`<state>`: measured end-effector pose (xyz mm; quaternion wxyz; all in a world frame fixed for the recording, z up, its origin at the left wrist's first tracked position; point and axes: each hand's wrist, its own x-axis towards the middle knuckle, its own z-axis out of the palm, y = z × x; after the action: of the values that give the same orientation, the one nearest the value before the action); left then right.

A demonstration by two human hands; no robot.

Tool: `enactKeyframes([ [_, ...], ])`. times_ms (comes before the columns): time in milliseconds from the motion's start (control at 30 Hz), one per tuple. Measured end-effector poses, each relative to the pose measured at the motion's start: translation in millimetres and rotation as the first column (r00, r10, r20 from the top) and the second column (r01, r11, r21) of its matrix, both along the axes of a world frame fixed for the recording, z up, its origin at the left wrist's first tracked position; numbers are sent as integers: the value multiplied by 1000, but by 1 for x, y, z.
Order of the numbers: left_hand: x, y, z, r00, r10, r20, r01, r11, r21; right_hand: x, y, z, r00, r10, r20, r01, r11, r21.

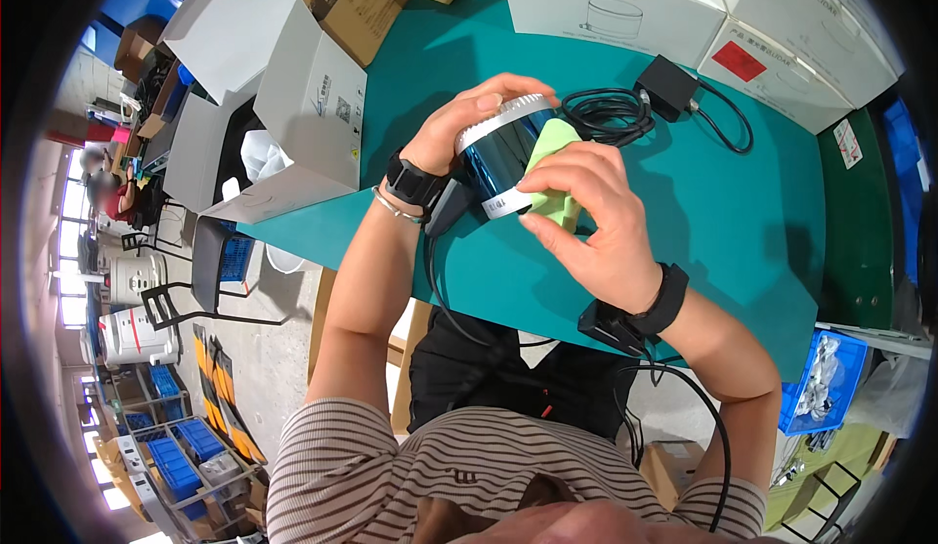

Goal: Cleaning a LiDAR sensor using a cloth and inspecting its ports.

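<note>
My left hand (pixel 448 128) grips a cylindrical lidar sensor (pixel 495 167) by its ribbed silver end. The sensor is tilted over the table, and its glossy dark-blue band faces me. A light-green cloth (pixel 555 152) is pinched in my right hand (pixel 597 207), pressed against the sensor's right side near the white labelled ring. Part of the sensor is hidden by the cloth and fingers. Behind the hands lies a coiled black cable (pixel 608 115), joined to a small black box (pixel 667 88).
Beneath everything is a green tabletop (pixel 703 214). An opened white carton (pixel 308 126) with a plastic bag (pixel 264 156) stands at left. White lidar boxes (pixel 615 9) line the back beside a brown cardboard box (pixel 359 13). A blue bin (pixel 821 383) is at right; a person sits far left.
</note>
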<state>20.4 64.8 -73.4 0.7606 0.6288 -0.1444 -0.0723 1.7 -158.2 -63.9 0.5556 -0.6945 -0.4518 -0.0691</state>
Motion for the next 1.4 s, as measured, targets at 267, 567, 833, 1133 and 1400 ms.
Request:
enactKeyframes([
  [267, -2, -2, 3, 1000, -17, 18, 17, 1000, 4, -7, 1, 10, 970, 106, 220, -67, 982, -178],
  [567, -6, -4, 8, 996, -62, 70, 63, 998, -4, -5, -4, 10, 957, 215, 194, -163, 954, -252],
  [833, -1, 1, 2, 997, -45, 66, 40, 997, 65, 1, 0, 9, 984, 159, 76, -148, 981, -129],
  [1133, -1, 1, 1, 999, -36, 11, 36, 999, 7, -4, -2, 13, 969, 144, 201, -106, 976, -188],
  [1400, -1, 1, 3, 999, -17, 36, 16, 999, 31, -1, 0, 12, 974, 191, 120, -172, 973, -154],
])
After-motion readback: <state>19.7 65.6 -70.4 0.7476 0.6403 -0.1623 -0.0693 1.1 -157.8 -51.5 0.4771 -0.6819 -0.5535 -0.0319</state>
